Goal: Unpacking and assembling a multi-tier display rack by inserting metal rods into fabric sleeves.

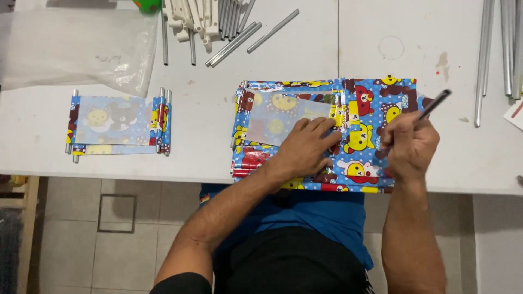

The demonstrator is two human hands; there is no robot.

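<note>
A stack of blue cartoon-printed fabric sheets [376,109] lies on the white table [207,125] in front of me. My left hand [305,147] presses flat on the stack, fingers spread, just below a pale folded piece [283,117] turned wrong side up. My right hand [408,144] rests on the stack's right part and grips a dark metal rod [436,103] that points up and to the right.
Two finished fabric panels with metal rods at their ends [117,122] lie at the left. A clear plastic bag [76,49] sits at the far left. Loose metal rods [239,38] and white plastic parts [188,16] lie at the back; long rods [509,43] at the right.
</note>
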